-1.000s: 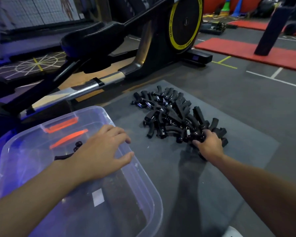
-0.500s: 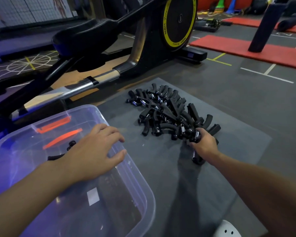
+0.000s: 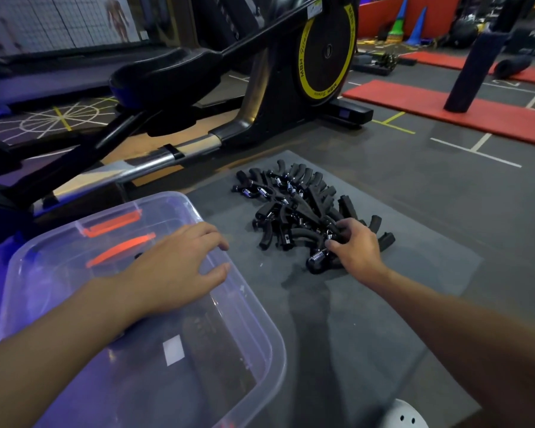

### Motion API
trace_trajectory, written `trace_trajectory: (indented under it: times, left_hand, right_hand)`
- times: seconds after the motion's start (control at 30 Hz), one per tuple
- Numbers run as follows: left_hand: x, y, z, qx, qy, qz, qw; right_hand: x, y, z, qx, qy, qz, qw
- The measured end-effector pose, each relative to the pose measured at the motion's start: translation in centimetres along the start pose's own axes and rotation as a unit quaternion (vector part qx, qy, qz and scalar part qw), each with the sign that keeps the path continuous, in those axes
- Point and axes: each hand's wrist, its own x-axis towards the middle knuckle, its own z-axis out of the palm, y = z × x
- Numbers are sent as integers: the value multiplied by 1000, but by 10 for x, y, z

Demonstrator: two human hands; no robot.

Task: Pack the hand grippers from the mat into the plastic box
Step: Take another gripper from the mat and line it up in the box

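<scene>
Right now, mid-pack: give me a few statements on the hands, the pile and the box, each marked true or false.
1. The right hand is at the near edge of the pile of hand grippers. True.
2. The left hand holds a gripper. False: it rests open-fingered on the plastic box rim.
3. The pile lies on the grey mat. True.
4. The box is full of grippers. False: it looks nearly empty.
5. The box has a lid on. False: it is open.
</scene>
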Motion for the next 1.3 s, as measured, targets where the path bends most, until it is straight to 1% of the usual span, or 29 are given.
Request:
trace_trajectory:
  times: [0.13, 0.2, 0.43, 0.53, 0.63, 0.77, 0.9, 1.1, 1.17, 1.3]
  left_hand:
    - [-5, 0, -13, -28, 27, 0, 999]
    - [-9, 0, -23, -46, 43, -4, 998]
    - [-29, -11, -52, -75, 95, -49, 991]
    - [-44, -14, -67, -96, 116, -48, 988]
    - [-59, -19, -80, -114, 128, -65, 983]
    - [-74, -21, -91, -139, 145, -83, 976]
    - [-83, -28, -95, -144, 181, -99, 968]
    - [-89, -35, -105, -133, 244, -111, 954]
    - [-90, -36, -105, -142, 237, -119, 954]
    - [-92, -34, -103, -168, 195, -129, 958]
  right_hand:
    - [-6, -46, -6, 31, -17, -28, 999]
    - [-9, -72, -9, 38, -18, -57, 997]
    - [-27, -160, -11, 90, -35, -135, 986]
    - [-42, -192, -12, 114, -64, -158, 979]
    - [-58, -220, -13, 135, -92, -186, 969]
    - [-78, -244, -6, 203, -133, -194, 950]
    - [-96, -265, 4, 250, -170, -207, 930]
    - [-101, -281, 14, 273, -187, -218, 918]
    - [-100, -282, 17, 277, -187, -218, 917]
    - [-96, -281, 25, 259, -179, -236, 919]
